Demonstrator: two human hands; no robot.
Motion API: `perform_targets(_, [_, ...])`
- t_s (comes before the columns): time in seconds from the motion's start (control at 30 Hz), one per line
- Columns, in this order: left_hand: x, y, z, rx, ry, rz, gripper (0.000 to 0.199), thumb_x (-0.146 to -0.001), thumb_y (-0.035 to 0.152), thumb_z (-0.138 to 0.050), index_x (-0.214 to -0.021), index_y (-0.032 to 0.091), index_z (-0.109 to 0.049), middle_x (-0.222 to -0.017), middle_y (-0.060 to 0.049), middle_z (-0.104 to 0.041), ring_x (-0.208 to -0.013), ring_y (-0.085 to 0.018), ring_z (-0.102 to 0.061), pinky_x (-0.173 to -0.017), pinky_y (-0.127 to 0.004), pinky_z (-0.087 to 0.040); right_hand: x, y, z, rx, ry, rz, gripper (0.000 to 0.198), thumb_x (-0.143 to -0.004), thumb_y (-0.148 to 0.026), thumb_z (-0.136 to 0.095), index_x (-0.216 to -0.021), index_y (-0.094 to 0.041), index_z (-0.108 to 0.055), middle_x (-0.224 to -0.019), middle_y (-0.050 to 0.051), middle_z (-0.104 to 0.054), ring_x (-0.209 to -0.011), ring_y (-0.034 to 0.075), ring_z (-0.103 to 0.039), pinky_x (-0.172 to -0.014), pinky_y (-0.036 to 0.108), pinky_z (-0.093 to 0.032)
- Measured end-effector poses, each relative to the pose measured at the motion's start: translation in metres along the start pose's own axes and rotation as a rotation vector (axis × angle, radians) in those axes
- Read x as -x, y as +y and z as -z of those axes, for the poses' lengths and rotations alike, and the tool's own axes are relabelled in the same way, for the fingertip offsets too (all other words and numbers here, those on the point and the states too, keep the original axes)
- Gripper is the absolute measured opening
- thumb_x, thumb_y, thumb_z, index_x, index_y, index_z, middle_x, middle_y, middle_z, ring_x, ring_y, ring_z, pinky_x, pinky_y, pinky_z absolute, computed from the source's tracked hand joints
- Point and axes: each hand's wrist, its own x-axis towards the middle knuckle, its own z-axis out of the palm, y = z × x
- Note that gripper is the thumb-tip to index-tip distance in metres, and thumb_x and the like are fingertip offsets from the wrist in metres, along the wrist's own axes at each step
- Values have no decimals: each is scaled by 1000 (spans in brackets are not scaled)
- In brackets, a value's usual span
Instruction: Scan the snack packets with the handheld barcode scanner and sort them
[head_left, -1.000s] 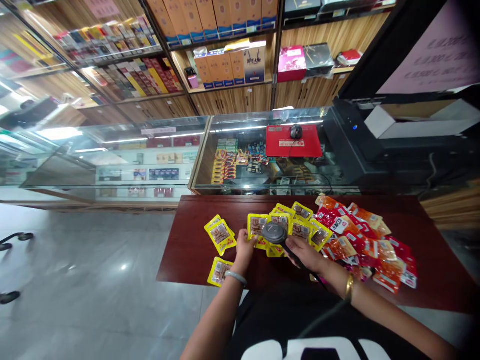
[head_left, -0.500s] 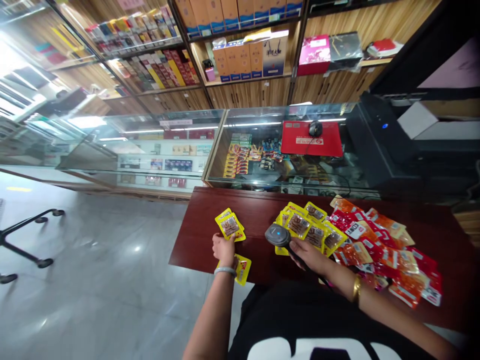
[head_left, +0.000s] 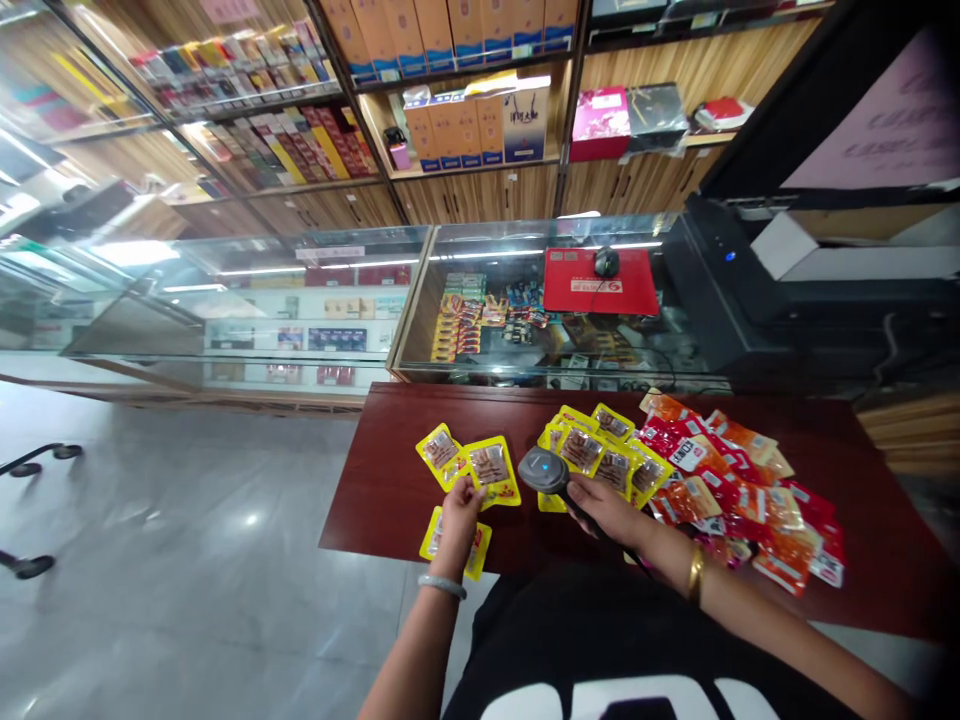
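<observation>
My left hand (head_left: 460, 515) pinches the lower edge of a yellow snack packet (head_left: 491, 466) with a clear window, raised a little over the table. Just left of it another yellow packet (head_left: 439, 452) lies on the dark red table, and more yellow packets (head_left: 478, 552) show partly beneath my wrist. In my right hand (head_left: 600, 503) is a grey barcode scanner (head_left: 544, 470) with a small blue light, its head facing left toward the held packet. Behind the scanner spreads a pile of yellow packets (head_left: 582, 449).
Red and orange packets (head_left: 739, 490) are heaped at the right of the table (head_left: 367, 500). Beyond stands a glass display counter (head_left: 420, 330) with a red mouse mat (head_left: 559, 290) and black mouse (head_left: 606, 262). A dark machine (head_left: 757, 310) stands at right.
My left hand has lifted a yellow packet off the small stack and moved it right, toward the scanner. My right hand still holds the scanner in about the same place.
</observation>
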Motion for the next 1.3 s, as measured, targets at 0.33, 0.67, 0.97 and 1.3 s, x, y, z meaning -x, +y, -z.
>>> perform_targets(0.33, [7, 19, -34, -41, -151, -28, 31, -70, 45, -73, -83, 19, -62, -74, -1, -64, -70, -15, -60, -69, -26, -49, 6, 1, 7, 5, 62, 56, 58, -87, -78, -42, -88, -22, -55, -59, -4, -50, -40, 10, -45, -37, 23, -32])
perform_targets(0.67, [-4, 26, -62, -226, -117, -150, 35, -73, 31, -71, -105, 19, -65, -102, -8, -71, -94, -20, -66, -87, -32, -50, 2, 4, -3, 26, -11, 42, 59, -85, -80, -44, -89, -21, -53, -58, -5, -51, -38, 9, -43, -37, 22, -33])
perform_targets(0.97, [-53, 27, 31, -907, 566, 287, 62, -72, 57, -72, -116, 15, -61, -126, -23, -61, -121, -40, -56, -95, -46, -45, -3, 8, -7, 51, -47, 34, 57, -86, -78, -44, -85, -21, -53, -59, -4, -52, -38, 10, -45, -36, 22, -33])
perform_targets(1.3, [-53, 7, 2, -332, 141, 79, 31, -77, 31, -69, -104, 18, -61, -102, -8, -74, -92, -21, -70, -80, -29, -54, 4, 0, -1, -42, 49, 30, 58, -82, -80, -48, -86, -22, -52, -58, -5, -51, -38, 8, -43, -36, 21, -33])
